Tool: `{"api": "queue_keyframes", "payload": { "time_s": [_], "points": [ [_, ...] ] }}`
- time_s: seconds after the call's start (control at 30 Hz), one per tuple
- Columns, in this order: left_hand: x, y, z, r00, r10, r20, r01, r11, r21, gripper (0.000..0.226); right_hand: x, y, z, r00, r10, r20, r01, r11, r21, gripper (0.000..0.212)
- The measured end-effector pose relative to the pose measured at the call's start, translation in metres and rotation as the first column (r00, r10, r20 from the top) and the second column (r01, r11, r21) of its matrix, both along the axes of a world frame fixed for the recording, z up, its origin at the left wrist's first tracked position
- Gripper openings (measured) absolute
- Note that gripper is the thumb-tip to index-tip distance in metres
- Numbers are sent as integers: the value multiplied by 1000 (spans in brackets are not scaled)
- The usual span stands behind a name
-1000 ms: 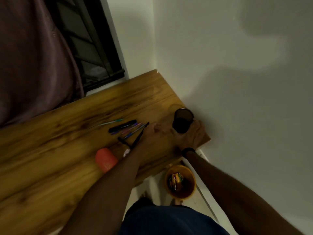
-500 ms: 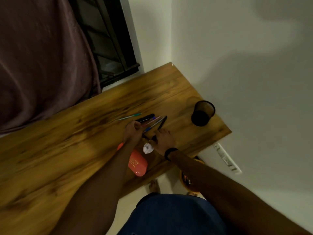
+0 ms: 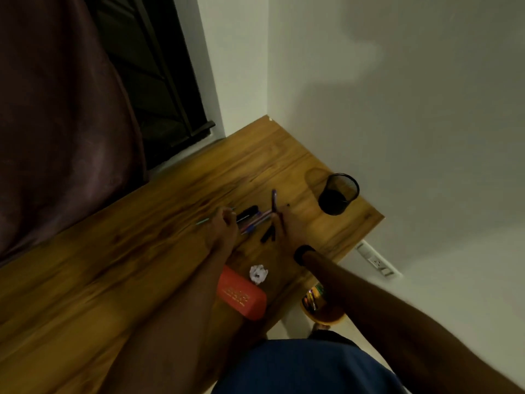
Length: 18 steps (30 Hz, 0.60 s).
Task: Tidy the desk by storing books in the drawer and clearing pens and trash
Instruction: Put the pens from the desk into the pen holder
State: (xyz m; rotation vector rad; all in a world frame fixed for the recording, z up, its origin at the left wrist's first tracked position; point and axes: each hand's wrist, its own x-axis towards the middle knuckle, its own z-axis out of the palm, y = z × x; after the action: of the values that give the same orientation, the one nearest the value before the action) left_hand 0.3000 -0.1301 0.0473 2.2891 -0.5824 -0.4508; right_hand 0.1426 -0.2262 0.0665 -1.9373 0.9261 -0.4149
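There is only one view, from a camera on the person's head. It looks steeply down and forward over the wooden tabletop [image 3: 142, 280], rolled to one side, close to the forearms, with the white wall [image 3: 412, 109] on the right.

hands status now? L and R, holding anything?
Left hand: fingers curled onto the loose pens on the desk; whether it grips any cannot be told.
Right hand: closed on a purple pen, tip raised toward the mesh pen cup.
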Motion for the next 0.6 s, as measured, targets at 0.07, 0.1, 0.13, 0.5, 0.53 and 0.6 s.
{"api": "queue_keyframes", "payload": {
  "time_s": [0.07, 0.1, 0.13, 0.5, 0.53, 0.6],
  "points": [
    [-17, -14, 1, 984, -175, 31, 176, 984, -28, 33, -11, -14, 11, 983, -182, 13, 182, 983, -18, 13],
    [-27, -23, -2, 966, -252, 54, 254, 967, -16, 32, -18, -22, 17, 968, -248, 26, 249, 968, -33, 14],
    [-37, -31, -1, 946, -315, 77, 315, 949, 20, 30, -23, -32, 22, 952, -303, 47, 305, 951, -53, 15],
    [-92, -65, -15, 907, -399, 137, 356, 897, 260, 46, -89, -109, 45, 848, -529, -14, 503, 814, -289, 23],
    [-92, -66, -14, 910, -393, 132, 350, 899, 264, 46, -91, -110, 44, 851, -526, -1, 505, 818, -276, 23],
    [-93, -65, -15, 908, -390, 151, 341, 900, 272, 44, -93, -110, 46, 844, -530, 77, 533, 814, -230, 24]
  ]
}}
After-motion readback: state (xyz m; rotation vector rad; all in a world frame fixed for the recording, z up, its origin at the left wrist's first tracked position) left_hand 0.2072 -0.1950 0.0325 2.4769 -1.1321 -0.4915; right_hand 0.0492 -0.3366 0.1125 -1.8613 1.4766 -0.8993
